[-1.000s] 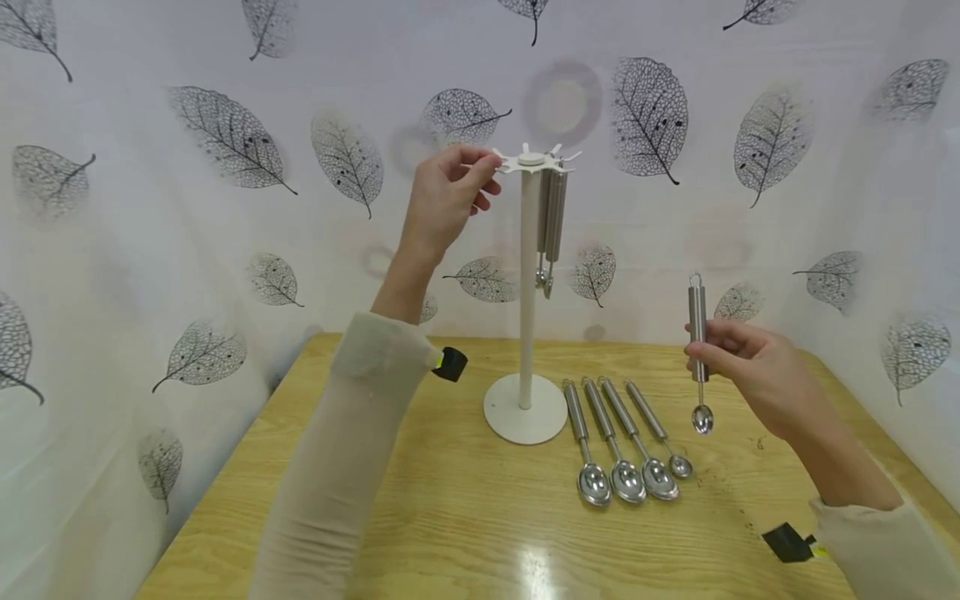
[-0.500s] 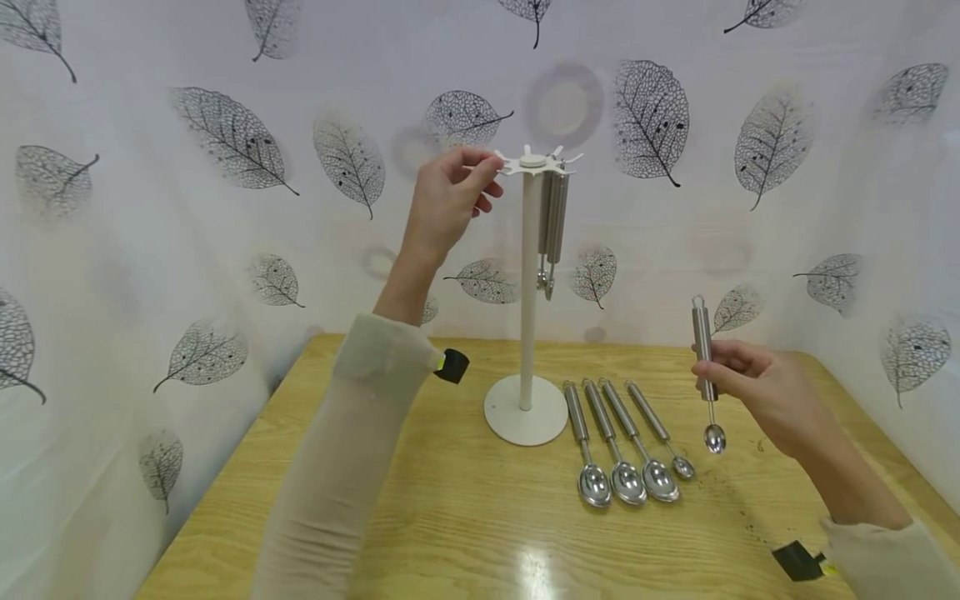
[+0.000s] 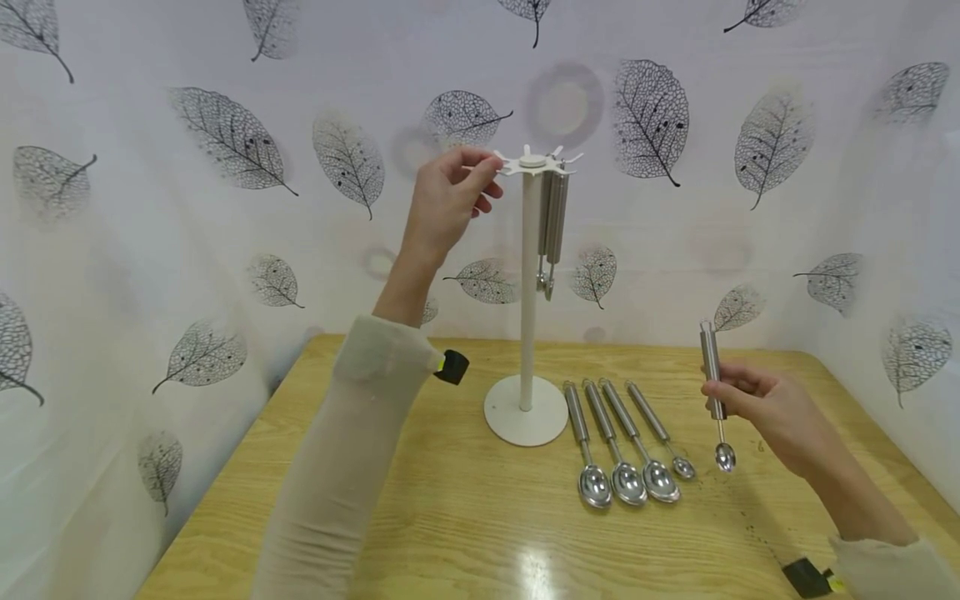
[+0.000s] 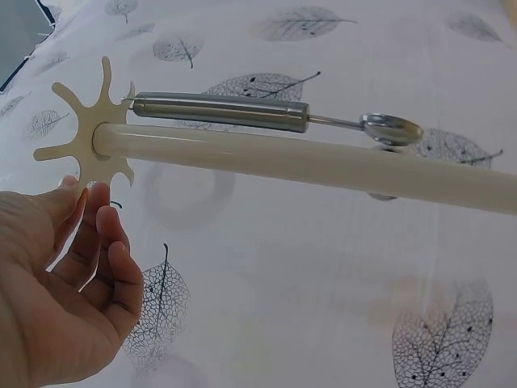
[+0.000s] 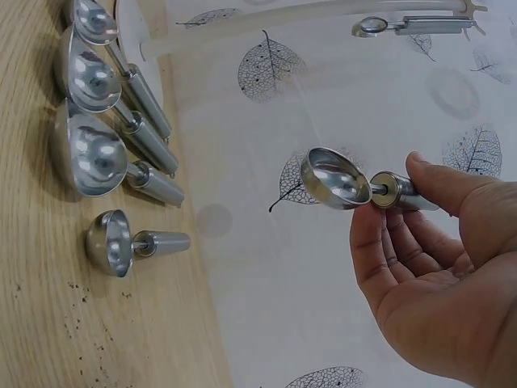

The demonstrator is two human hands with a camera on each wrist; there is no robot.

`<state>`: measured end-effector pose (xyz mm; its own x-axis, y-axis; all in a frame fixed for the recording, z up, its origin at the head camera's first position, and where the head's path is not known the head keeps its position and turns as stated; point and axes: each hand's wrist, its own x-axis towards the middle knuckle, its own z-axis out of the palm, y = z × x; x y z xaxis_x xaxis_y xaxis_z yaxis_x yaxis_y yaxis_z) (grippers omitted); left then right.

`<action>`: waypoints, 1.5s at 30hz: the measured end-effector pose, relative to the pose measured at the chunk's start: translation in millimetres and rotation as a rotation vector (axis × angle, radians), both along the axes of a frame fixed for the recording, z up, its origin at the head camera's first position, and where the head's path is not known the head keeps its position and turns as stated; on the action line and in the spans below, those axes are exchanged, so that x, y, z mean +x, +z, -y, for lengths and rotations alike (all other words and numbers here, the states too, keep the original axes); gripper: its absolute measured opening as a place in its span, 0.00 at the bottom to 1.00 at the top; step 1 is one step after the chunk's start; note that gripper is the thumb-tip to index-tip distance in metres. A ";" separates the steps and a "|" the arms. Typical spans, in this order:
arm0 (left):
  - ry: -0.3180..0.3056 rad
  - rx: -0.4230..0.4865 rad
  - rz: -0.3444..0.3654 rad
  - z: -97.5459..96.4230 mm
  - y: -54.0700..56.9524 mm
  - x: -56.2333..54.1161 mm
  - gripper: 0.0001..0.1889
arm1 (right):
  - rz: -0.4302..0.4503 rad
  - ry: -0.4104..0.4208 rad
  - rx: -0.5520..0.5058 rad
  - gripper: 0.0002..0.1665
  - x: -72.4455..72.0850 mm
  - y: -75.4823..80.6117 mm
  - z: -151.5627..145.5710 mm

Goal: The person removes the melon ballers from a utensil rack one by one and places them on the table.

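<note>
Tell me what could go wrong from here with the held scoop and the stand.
The right hand grips the scoop low on its handle, above the table; a slip could drop it.

The left hand pinches an arm at the top of the tall stand, so a hard pull might tip it.

Two hanging scoops share one side of that top; a jolt might make them swing.

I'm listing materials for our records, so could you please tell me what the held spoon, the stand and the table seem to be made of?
Held spoon: polished metal, probably stainless steel, given its bright reflections.
Stand: smooth, perhaps plastic or painted metal; its even off-white surface leaves that open.
Table: glossy wood or laminate, showing grain.
</note>
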<state>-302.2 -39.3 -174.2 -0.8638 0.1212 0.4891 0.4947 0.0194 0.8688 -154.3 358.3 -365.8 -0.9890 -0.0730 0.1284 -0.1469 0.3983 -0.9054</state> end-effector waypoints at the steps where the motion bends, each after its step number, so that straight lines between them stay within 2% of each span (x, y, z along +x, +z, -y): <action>1: 0.000 0.002 0.005 0.1 0.0 0.3 0.08 | 0.004 0.006 -0.008 0.10 -0.2 -2.7 -1.5; 9: -0.003 0.004 0.005 0.5 -1.6 -0.2 0.08 | 0.052 0.018 -0.091 0.10 -0.8 -21.3 -12.0; 22: -0.003 0.004 0.007 1.8 -3.2 0.2 0.08 | 0.143 -0.022 -0.075 0.11 -4.5 -35.7 -16.0; 34: -0.007 0.003 -0.020 0.3 -2.3 1.1 0.08 | 0.221 -0.035 -0.008 0.32 -8.2 -50.8 -15.8; 45: -0.007 0.010 0.006 0.7 -1.3 -1.0 0.08 | 0.268 -0.040 0.037 0.35 -11.8 -63.0 -18.7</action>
<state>-303.2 -40.0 -175.4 -0.8659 0.1221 0.4851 0.4896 0.0077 0.8719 -166.1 377.0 -428.8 -0.9896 -0.0328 -0.1399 0.1122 0.4322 -0.8948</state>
